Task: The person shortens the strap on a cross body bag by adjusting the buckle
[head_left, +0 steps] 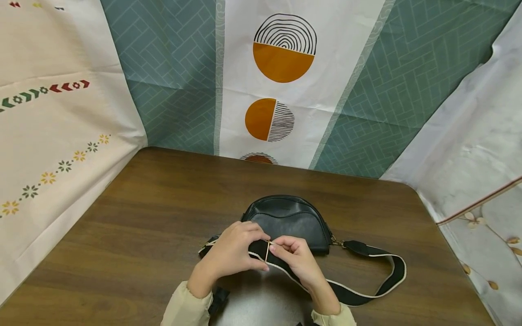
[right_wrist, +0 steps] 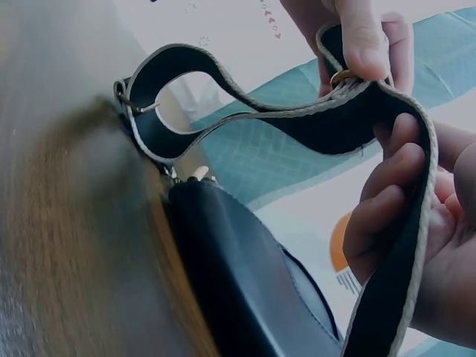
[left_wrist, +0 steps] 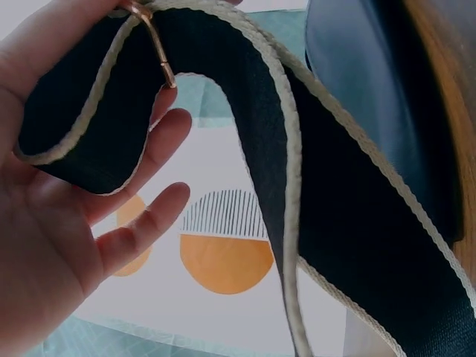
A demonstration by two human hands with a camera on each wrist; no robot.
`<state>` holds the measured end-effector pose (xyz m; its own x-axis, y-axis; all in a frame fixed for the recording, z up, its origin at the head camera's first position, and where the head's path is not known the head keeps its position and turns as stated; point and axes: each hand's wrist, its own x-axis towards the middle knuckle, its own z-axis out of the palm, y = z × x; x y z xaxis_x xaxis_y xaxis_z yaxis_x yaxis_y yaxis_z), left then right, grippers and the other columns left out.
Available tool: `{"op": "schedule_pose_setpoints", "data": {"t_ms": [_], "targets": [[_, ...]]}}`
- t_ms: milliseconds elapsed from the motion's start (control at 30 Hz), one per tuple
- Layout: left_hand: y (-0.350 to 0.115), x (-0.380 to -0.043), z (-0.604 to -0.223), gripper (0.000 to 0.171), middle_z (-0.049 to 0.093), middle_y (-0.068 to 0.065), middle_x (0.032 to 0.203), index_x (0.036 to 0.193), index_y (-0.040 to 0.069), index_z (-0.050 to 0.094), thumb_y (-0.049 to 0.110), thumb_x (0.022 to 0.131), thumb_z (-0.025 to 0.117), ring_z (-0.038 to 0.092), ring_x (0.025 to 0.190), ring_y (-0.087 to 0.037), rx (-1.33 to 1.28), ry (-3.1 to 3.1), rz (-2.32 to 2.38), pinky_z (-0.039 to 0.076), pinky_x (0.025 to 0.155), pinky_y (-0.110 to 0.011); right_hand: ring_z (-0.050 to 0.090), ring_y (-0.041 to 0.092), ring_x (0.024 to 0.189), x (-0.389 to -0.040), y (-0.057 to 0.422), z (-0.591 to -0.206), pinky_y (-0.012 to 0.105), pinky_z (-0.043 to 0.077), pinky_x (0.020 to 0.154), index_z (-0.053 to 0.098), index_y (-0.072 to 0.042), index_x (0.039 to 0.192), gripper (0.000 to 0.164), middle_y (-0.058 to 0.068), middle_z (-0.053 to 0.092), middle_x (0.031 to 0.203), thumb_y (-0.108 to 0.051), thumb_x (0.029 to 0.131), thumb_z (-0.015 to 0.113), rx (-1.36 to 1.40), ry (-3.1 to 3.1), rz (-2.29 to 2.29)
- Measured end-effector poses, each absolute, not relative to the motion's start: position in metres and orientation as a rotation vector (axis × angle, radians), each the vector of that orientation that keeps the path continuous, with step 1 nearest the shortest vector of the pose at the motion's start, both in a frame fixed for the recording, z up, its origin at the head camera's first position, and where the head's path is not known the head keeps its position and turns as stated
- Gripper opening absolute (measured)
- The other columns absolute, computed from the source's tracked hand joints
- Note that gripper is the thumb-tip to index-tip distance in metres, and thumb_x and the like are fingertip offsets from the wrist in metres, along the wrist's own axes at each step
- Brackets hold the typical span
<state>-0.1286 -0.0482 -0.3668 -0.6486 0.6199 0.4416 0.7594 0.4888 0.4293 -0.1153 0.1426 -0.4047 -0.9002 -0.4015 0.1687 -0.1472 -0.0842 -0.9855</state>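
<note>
Black strap (head_left: 350,296) (pale braided edging), held up in front of bag (head_left: 289,222) | left hand (head_left: 233,248): thumb and fingers gripping strap at gold slider (head_left: 267,251) | right hand (head_left: 297,260): pinching strap just beside slider | bag: on table (head_left: 134,235) beyond hands, strap clipped to its right end, slack curving out rightward

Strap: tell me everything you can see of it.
Strap: black, wide, flat, with cream braided edging; looks like woven fabric. It runs through a gold-toned slider, with a loop of it by the left palm. A gold-toned clip links it to the bag. It curves in front of the bag, apparently resting partly on the table. Left grip and right grip hold it near the slider.
</note>
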Motion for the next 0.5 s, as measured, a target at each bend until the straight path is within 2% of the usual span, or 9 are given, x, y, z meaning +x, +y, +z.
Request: {"op": "schedule_pose_setpoints", "data": {"t_ms": [300,500], "targets": [[-0.052,-0.13,-0.366,0.052,0.061,0.002,0.088,0.094,0.004,0.068,0.034,0.055,0.083,0.056,0.08,-0.011,-1.196,-2.464,-0.969,0.045,0.073,-0.025,0.054,0.006,0.064,-0.114,0.157,-0.405,0.019,0.045,0.057,0.056,0.015,0.089,0.018,-0.004,0.062,0.075,-0.002,0.087,0.054,-0.626,2.102,-2.011],[-0.055,-0.131,-0.361,0.052,0.062,0.001,0.087,0.094,0.004,0.068,0.034,0.054,0.083,0.056,0.079,-0.011,-1.181,-2.434,-0.955,0.045,0.074,-0.028,0.056,0.006,0.065,-0.113,0.165,-0.405,0.02,0.046,0.058,0.055,0.017,0.089,0.016,-0.004,0.062,0.076,0.002,0.088,0.051,-0.681,2.076,-2.045]]}}
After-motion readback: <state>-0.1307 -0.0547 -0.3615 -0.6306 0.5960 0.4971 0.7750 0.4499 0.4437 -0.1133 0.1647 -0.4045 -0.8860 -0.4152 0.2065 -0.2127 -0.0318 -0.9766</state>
